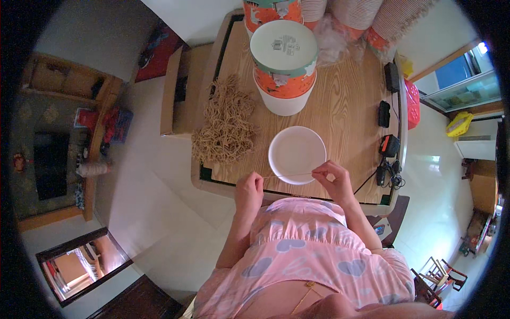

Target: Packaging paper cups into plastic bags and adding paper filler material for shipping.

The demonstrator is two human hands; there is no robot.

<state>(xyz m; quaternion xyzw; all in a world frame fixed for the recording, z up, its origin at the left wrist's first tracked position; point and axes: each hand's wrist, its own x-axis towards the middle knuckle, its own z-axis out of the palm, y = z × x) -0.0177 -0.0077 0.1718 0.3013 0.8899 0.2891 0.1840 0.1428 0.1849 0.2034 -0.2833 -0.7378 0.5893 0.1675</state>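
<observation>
A thin tan string [289,175] is stretched between my two hands at the near edge of the table. My left hand [249,190] is closed on its left end. At the other end, the thumb and forefinger of my right hand [333,179] pinch it. The string passes over the near part of a round white tub [296,154], whose rim my right fingers are close to. Left of the tub lies a heaped tangle of tan strings [226,119]. Behind the tub stands a stack of orange, green and white paper buckets [285,69], the top one bottom up.
More stacked buckets [355,16] and crumpled clear plastic [337,42] crowd the table's far side. Black chargers and cables [389,144] lie along the right edge of the wooden table [345,101]. A cardboard box [183,90] adjoins the table's left side.
</observation>
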